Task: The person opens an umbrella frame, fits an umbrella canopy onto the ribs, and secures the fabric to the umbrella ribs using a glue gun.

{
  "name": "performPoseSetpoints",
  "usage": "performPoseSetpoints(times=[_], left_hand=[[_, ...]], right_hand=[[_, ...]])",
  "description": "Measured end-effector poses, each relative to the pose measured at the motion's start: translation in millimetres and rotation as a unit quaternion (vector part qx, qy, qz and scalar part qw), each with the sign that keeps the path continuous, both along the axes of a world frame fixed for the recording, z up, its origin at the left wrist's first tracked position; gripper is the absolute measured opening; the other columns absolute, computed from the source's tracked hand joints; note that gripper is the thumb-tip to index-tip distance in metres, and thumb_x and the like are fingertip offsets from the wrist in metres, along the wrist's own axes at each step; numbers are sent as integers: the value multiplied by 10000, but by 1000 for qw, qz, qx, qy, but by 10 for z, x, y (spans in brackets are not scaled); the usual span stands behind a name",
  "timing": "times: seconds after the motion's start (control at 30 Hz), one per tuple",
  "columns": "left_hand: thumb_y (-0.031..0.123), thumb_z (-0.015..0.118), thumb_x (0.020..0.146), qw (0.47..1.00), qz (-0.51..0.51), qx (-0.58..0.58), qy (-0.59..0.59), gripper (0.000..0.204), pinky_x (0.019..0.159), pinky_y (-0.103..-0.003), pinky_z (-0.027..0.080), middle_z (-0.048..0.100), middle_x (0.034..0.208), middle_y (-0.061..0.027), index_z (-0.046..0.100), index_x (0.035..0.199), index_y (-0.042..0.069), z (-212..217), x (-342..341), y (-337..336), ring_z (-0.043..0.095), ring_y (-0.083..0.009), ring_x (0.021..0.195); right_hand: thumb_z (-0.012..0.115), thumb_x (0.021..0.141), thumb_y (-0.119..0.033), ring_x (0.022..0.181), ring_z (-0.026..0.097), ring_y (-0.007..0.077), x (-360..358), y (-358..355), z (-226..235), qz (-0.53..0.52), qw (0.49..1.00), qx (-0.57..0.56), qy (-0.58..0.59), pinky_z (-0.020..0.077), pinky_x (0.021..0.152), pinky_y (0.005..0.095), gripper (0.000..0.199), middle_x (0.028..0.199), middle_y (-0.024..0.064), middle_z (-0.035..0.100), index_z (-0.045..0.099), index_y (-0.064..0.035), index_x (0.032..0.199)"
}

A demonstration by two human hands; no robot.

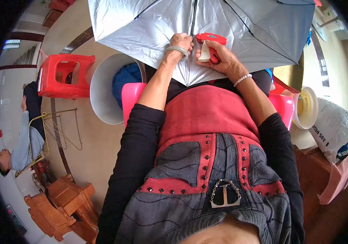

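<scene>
From the head view, a silver umbrella (239,28) spread at twelve o'clock. The left hand (180,42) clenched its fabric by the rib; the right hand (218,55) gripped a red-and-white tool (209,45). A white tub (100,91) and red stool (62,75) stood at ten o'clock on tan floor (96,150).

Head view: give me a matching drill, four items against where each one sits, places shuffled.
Items:
1. red plastic stool
2. red-and-white hand tool
3. roll of yellow tape
4. wooden furniture

Places:
A. in the right hand, against the silver umbrella canopy
B. lower left, on the floor
C. far left, beside the white bucket
D. right side, next to the white printed sack

Pairs: 1-C, 2-A, 3-D, 4-B. The left hand grips the umbrella near its centre.
</scene>
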State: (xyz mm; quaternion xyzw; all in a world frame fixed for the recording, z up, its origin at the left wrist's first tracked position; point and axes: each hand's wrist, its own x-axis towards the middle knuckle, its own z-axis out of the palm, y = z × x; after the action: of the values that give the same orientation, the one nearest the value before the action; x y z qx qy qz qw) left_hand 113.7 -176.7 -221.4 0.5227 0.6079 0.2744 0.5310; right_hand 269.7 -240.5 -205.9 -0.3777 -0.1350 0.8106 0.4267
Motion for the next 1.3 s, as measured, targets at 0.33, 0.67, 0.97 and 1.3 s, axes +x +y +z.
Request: performPoseSetpoints(times=[0.33,0.67,0.97,1.3], left_hand=[[186,475,823,999,0,-18,-27,219,342,-248,352,531,532,-30,586,748,13,30,-19,-21,474,-116,377],[145,482,852,999,-4,-40,-25,193,360,-229,350,501,578,-22,556,746,2,146,2,-63,424,-83,420],[132,482,830,993,18,-50,-104,175,344,-236,348,520,589,-43,566,772,-9,114,-34,-38,433,-106,405],[144,481,862,994,-5,-61,-86,169,349,-204,346,526,648,-25,565,823,2,145,-37,-50,434,-72,438]], right_hand=[[487,856,-265,744,616,227,-17,-6,12,29,999,15,6,520,719,432,252,830,104,611,498,-80,1027],[470,858,-239,745,614,219,-5,-46,95,32,999,21,-10,519,705,431,238,831,106,608,493,-85,1038],[461,866,-257,743,615,210,-5,-46,56,15,999,26,25,521,694,428,244,829,98,605,490,-78,1030],[515,848,-239,760,616,231,29,-33,14,29,998,32,34,530,700,439,283,876,122,599,471,-100,1091]])
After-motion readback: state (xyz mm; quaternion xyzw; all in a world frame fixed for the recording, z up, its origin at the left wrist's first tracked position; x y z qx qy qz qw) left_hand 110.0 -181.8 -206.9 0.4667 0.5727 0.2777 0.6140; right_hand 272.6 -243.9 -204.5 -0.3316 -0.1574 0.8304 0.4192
